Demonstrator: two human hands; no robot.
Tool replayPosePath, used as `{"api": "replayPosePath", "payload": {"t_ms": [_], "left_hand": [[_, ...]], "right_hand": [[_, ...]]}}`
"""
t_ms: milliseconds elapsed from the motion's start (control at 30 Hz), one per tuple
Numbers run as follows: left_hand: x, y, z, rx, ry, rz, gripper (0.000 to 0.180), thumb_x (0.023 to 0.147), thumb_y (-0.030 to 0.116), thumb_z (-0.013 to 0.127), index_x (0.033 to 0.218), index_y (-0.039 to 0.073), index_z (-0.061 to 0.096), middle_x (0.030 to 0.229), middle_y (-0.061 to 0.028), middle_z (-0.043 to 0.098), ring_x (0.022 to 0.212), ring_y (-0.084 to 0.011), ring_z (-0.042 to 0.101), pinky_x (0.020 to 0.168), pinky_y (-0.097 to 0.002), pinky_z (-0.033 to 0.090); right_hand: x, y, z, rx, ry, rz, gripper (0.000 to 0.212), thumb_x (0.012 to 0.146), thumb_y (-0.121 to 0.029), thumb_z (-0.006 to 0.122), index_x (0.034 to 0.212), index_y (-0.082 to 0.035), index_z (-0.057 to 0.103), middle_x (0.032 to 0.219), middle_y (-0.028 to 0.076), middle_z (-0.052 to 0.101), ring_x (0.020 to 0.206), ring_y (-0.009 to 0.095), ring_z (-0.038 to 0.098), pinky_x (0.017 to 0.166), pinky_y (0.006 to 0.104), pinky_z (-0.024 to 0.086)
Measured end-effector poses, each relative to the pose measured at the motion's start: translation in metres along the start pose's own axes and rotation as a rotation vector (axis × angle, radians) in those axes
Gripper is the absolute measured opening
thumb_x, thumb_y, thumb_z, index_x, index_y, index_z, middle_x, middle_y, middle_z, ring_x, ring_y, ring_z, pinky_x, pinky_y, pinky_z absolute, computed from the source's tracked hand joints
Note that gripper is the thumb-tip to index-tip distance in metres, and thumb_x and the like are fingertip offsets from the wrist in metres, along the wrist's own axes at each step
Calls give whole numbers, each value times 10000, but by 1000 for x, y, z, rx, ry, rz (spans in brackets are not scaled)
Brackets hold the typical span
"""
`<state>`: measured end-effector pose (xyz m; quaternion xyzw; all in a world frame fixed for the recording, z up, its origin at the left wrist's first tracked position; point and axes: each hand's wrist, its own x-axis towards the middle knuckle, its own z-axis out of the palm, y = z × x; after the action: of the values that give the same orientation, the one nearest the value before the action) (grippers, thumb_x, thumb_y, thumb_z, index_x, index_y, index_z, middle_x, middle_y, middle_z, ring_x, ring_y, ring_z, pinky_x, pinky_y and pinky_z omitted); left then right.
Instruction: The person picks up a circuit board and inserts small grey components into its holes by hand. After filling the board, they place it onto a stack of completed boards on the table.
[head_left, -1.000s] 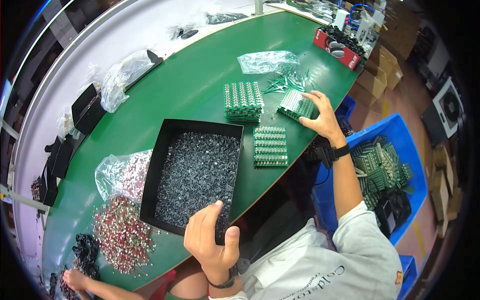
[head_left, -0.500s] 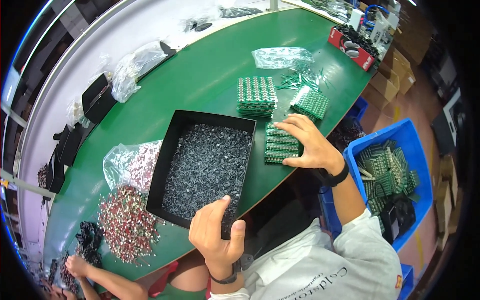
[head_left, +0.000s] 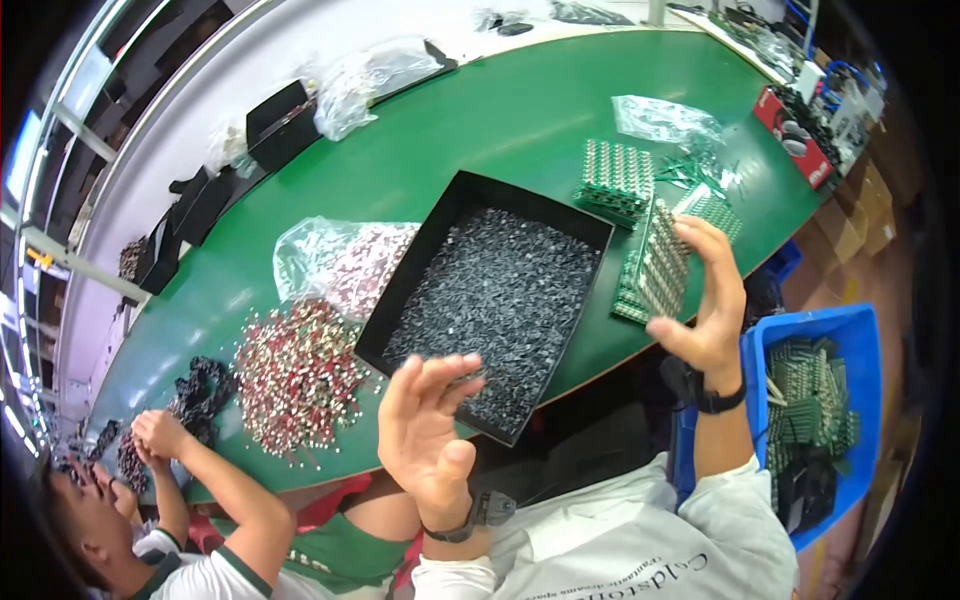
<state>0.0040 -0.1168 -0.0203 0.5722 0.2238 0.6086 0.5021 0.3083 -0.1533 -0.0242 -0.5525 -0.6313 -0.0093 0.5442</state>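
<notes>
My right hand (head_left: 708,300) grips a green circuit board panel (head_left: 660,262) and holds it tilted on edge above a flat stack of like boards (head_left: 628,300), just right of a black tray (head_left: 590,225). The tray is filled with small dark grey parts (head_left: 495,295). My left hand (head_left: 425,430) hovers with fingers spread over the tray's near corner, holding nothing. Two further stacks of green boards (head_left: 612,175) (head_left: 712,208) lie on the green table (head_left: 480,110) beyond.
A pile of red and silver parts (head_left: 295,375) and a clear bag of them (head_left: 340,262) lie left of the tray. A blue bin (head_left: 848,345) of green boards stands at right. Another person's hands (head_left: 150,432) work at lower left. Black trays (head_left: 275,112) line the far edge.
My right hand has come back from the far stack toward the tray, picked a green board off the near stack and tipped it up on edge. My left hand has risen a little.
</notes>
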Motion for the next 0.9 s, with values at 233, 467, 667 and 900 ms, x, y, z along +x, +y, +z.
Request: {"api": "replayPosePath", "payload": {"t_ms": [233,467,667,900], "left_hand": [[41,5,12,-207,-91,-72,983,932,460,636,1593,-63,129,1572,-321,331,1426,-368,433,1169,-469,386],[53,-17,-16,-294,-28,-66,1174,823,888,406,1530,-45,316,1365,-339,552,1250,-371,590,1071,-461,483],[65,-12,-12,-118,14,-35,1264,803,940,294,1478,-125,367,1353,-336,564,1261,-361,581,1103,-441,438],[62,-25,-9,464,-46,-98,1350,737,971,-15,1346,-79,576,1321,-205,616,1156,-286,615,1007,-394,466]], "right_hand": [[34,-88,107,205,-260,-239,774,726,-482,855,1300,-25,607,1311,219,547,1222,418,522,1056,506,424],[36,-88,119,339,-278,-282,477,817,-295,779,1201,-32,675,1209,175,605,1169,407,553,1008,496,465],[49,-91,132,337,36,-316,313,723,-23,785,1027,-33,713,980,108,664,861,303,647,737,381,543],[35,-83,139,533,-60,-433,279,726,-25,826,988,-9,733,951,117,679,810,293,676,694,371,564]]}}
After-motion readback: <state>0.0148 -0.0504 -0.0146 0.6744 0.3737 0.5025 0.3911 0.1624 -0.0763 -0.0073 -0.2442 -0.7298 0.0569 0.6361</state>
